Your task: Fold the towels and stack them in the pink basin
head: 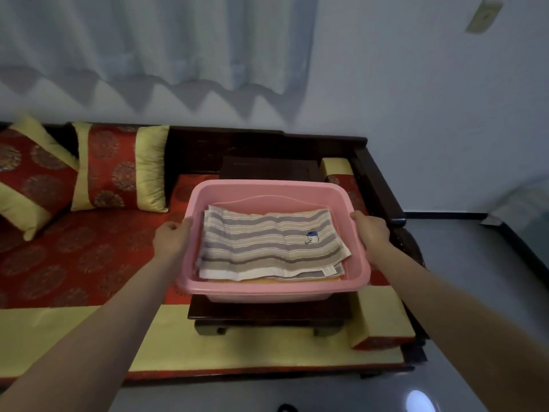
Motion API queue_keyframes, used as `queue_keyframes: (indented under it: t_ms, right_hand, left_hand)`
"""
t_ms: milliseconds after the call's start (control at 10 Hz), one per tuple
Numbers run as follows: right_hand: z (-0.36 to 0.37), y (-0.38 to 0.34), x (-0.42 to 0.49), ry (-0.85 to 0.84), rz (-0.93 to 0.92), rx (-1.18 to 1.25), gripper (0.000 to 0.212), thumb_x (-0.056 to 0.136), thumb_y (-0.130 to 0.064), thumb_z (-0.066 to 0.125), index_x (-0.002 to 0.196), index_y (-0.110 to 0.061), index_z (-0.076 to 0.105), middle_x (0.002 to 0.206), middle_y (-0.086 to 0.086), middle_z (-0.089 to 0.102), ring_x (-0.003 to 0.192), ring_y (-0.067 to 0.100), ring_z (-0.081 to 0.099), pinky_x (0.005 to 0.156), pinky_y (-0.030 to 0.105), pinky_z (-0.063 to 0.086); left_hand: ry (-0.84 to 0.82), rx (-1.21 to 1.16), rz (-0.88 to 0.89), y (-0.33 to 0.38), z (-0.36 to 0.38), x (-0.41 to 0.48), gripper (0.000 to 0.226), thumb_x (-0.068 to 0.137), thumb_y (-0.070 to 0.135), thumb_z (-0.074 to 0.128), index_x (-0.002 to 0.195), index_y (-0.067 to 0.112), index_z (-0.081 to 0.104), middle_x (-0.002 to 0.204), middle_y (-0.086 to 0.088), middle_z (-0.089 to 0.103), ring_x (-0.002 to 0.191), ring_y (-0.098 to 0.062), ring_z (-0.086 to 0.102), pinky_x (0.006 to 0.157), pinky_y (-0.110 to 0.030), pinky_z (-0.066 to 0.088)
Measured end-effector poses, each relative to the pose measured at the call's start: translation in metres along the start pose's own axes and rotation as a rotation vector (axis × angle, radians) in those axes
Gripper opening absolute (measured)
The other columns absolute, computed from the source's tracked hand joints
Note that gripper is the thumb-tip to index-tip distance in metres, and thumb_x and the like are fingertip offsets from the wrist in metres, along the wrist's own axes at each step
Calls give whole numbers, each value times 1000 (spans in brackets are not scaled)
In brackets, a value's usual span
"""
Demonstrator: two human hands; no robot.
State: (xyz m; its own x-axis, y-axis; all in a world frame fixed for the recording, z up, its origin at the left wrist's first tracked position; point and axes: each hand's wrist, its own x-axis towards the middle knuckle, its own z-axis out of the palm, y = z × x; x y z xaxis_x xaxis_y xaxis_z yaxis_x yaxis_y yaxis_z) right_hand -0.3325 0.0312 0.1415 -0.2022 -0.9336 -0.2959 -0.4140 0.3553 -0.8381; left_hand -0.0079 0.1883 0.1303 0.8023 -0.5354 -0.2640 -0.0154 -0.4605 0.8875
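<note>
Pink basin (276,288): rectangular plastic, rounded corners, positioned over low dark wooden worktop (267,168) on red-and-gold daybed (74,263); resting on it or raised just above, cannot tell.

Worktop: largely hidden beneath basin; back portion and front legs showing.

Cushions (118,168): 2, red with gold ends, propped against daybed back, well left of basin.

Striped towel (267,242): folded flat, topmost in basin; grey, beige and white bands; small blue-capped embroidered figure near right end; white label at front right corner.

Yellow towel (312,280): beneath striped towel, only thin front edge visible.

Left hand (172,236): grasping basin's left rim, thumb on top.

Right hand (371,230): grasping basin's right rim, fingertips out of sight.
</note>
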Motion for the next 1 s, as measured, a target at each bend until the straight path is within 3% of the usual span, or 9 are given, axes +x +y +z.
queue_keyframes:
  t_ms: [100, 200, 400, 600, 800, 900, 1000]
  right_hand:
    - [6, -6, 31, -10, -128, -190, 38, 87, -36, 51, 60, -10, 58, 69, 10, 60, 66, 27, 57, 61, 31, 43]
    - [20, -6, 63, -21, -156, -281, 36, 84, -34, 53, 54, -15, 48, 60, 4, 52, 58, 23, 50, 57, 30, 39]
    - [41, 13, 87, -10, -147, -373, 30, 82, -30, 57, 59, -11, 55, 63, 7, 55, 65, 27, 52, 66, 33, 42]
    - [54, 9, 100, 4, -175, -408, 33, 83, -28, 55, 54, -15, 46, 56, 1, 46, 54, 18, 42, 54, 30, 34]
    - [60, 8, 102, 13, -147, -399, 30, 83, -29, 54, 59, -13, 46, 63, 2, 50, 66, 24, 47, 61, 32, 36]
    - [59, 5, 99, 3, -140, -447, 25, 85, -28, 50, 66, -13, 49, 69, 4, 54, 70, 25, 51, 60, 31, 37]
    - [66, 0, 93, 36, -226, -620, 30, 92, -33, 44, 106, -10, 56, 107, 10, 58, 96, 27, 56, 76, 35, 45]
  left_hand:
    - [17, 12, 10, 1, 26, 19, 32, 88, 38, 54, 68, 13, 52, 75, -8, 53, 75, -25, 48, 69, -37, 40]
    - [26, 82, 6, 2, 49, 41, 35, 90, 37, 53, 81, 4, 60, 82, -14, 59, 78, -27, 51, 73, -39, 43]
    - [24, 157, 1, -6, 76, 73, 38, 91, 38, 52, 89, 0, 61, 94, -21, 64, 91, -36, 59, 82, -43, 46]
    - [21, 199, -20, -10, 87, 91, 41, 93, 38, 48, 99, -1, 60, 100, -20, 61, 89, -32, 54, 78, -39, 41]
    - [-16, 219, -3, -14, 86, 101, 43, 93, 41, 46, 103, 1, 60, 107, -21, 63, 89, -31, 54, 82, -41, 44]
    - [-67, 370, -51, -7, 84, 103, 47, 94, 43, 41, 114, 2, 54, 118, -22, 58, 99, -34, 52, 88, -43, 42]
    - [-3, 583, 12, 2, 83, 100, 49, 94, 41, 40, 124, 3, 44, 134, -21, 45, 127, -38, 36, 104, -57, 29]
